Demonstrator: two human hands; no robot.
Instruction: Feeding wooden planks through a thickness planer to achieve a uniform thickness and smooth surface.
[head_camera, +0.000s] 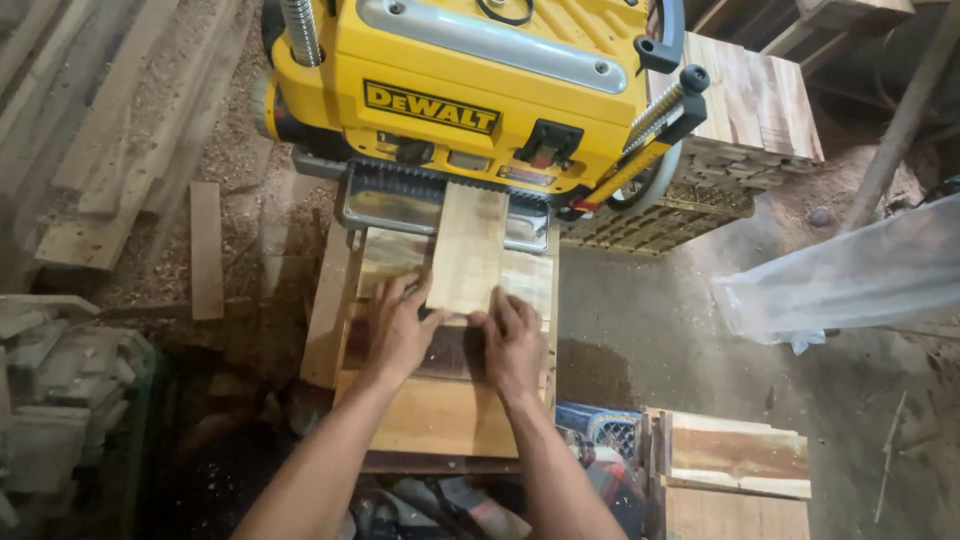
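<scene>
A pale wooden board (468, 250) lies on the metal infeed table (385, 215) of a yellow thickness planer (470, 90), its far end under the machine's mouth. My left hand (400, 325) presses flat on the board's near left corner. Against the near right end rests my right hand (512, 345), fingers spread on the wood. Both hands touch the board's near end without closing around it. The planer stands on a wooden stand (440, 415).
Planks (110, 150) and sawdust lie at the left, a loose strip (205, 250) beside them. Cut boards (755, 100) are stacked behind the planer at right, more boards (735, 470) at lower right. A clear plastic bag (850, 275) hangs at right.
</scene>
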